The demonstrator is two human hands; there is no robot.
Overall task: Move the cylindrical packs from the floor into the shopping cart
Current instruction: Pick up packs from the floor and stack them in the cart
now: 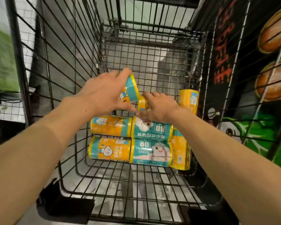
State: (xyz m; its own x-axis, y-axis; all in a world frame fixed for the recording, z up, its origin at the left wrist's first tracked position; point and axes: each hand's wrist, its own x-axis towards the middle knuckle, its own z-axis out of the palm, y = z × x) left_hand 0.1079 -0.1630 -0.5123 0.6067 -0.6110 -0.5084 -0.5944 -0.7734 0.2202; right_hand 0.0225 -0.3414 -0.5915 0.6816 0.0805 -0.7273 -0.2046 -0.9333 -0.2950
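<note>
Yellow-teal packs: 6 lying in cart point(81, 159) | left hand point(102, 95) grips pack point(130, 90) | right hand point(159, 106) grips another point(143, 103)

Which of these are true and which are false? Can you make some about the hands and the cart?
1. The left hand grips a tilted pack. True.
2. The right hand is open and holds nothing. False: it grips a second pack.
3. The cart has no packs lying in it. False: several lie on its floor, such as the front left pack.
4. Both hands are inside the cart. True.
</note>
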